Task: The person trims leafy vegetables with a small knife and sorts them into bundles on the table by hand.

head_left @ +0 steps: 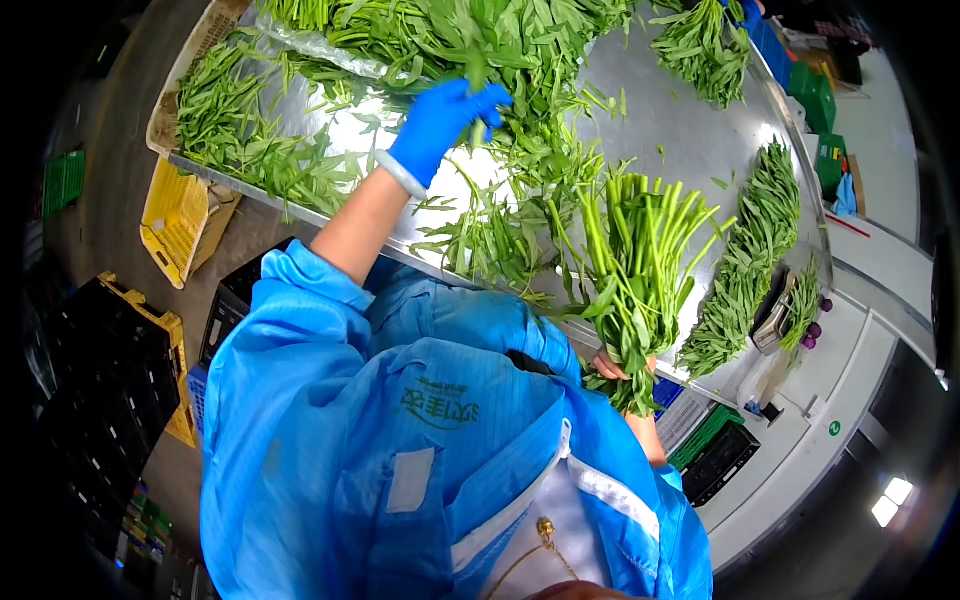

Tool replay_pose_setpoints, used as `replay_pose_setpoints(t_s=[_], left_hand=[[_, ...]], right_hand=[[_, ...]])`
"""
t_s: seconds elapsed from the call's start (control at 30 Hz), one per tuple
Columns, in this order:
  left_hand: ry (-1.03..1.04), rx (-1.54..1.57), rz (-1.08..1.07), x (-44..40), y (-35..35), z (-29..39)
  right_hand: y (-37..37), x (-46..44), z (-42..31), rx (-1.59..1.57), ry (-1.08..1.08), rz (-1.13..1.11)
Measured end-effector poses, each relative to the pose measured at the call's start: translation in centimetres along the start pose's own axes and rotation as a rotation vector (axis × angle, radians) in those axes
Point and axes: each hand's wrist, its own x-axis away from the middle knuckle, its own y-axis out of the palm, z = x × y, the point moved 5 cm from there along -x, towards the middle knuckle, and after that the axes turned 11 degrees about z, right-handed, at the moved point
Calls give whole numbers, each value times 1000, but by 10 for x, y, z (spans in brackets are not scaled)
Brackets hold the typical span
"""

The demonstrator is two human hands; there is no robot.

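My left hand (445,125), in a blue glove, is over the metal table. Its fingers are closed round a green stalk (478,100) of what looks like water spinach, beside the large pile (500,45). My bare right hand (612,366) is at the table's near edge. It grips an upright bunch of water spinach (645,260) by its leafy end, with the pale cut stems pointing away from me. Leaves hide part of that hand. Loose stalks (490,225) lie between my two hands.
Sorted greens (750,250) lie along the table's right side, near small purple items (812,335). Another person's blue-gloved hand (748,12) is by a bunch (705,55) at the far right. A yellow crate (175,220) and black crates (115,360) stand left, below the metal table (625,125).
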Motion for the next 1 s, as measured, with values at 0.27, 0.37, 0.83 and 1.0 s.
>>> replay_pose_setpoints(t_s=[0.27, 0.37, 0.83, 1.0], left_hand=[[140, -414, -502, 78, 87, -18], [-95, -428, -515, 77, 94, -21], [199, -340, -373, 62, 82, 31], [-142, -233, -635, 71, 98, 7]], right_hand=[[15, -13, -2, -101, -32, -207], [17, -16, -4, -81, -32, -179], [-4, -5, -10, 223, -198, 318], [-7, -2, -10, 275, -231, 368]])
